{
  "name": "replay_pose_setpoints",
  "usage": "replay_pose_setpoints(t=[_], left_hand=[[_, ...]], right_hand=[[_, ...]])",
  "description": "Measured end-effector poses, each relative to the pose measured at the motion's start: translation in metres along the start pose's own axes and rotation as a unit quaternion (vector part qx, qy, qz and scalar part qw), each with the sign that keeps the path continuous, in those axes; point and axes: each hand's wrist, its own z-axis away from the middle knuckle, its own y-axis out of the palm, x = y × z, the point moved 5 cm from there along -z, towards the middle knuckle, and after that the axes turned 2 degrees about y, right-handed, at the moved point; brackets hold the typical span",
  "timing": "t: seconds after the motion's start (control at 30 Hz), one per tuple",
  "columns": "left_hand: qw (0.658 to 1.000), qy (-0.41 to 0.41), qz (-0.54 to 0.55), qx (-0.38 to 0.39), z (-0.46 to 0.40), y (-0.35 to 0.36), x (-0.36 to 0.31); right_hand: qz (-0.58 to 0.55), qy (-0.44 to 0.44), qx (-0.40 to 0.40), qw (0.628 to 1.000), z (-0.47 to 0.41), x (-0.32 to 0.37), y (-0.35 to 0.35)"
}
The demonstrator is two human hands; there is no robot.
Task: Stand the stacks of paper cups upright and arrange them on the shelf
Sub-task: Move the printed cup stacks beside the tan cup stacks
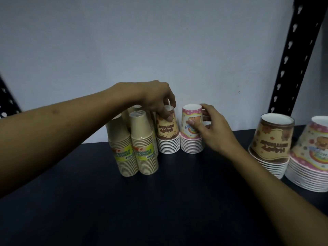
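Your left hand [158, 98] reached in from the left of the frame and closed its grip over the top of the brown birthday-print stack [167, 133], thumb pressed on the front of the top cup and fingers curled behind it. Your right hand [211, 128] came up from the lower right and held the pink-print stack [191, 132] near its top, thumb on the front and fingers wrapped around the far side. Both stacks stood mouth-down at the centre of the frame on the dark shelf [159, 201], just beside each other, close to the pale wall [142, 41]. To their left, two wrapped tan stacks [134, 144] with yellow-green labels stood upright, touching one another, with more tan cups behind them. At the right edge of the frame another brown stack [271, 146] and another pink stack [310, 157] also stood mouth-down, side by side, below the black perforated upright [292, 55] of the shelf.
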Motion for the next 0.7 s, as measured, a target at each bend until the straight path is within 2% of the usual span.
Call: replay_pose_setpoints(t=[0.4, 0.7], left_hand=[[1.0, 0.003, -0.004, -0.022, 0.0015, 0.0007, -0.0014], [1.0, 0.016, -0.004, -0.024, 0.0042, 0.0025, -0.0014]], right_hand=[[-0.03, 0.002, 0.0, 1.0, 0.0018, -0.0019, 0.0002], [-0.018, 0.0, -0.037, 0.999, 0.0047, -0.003, 0.0026]])
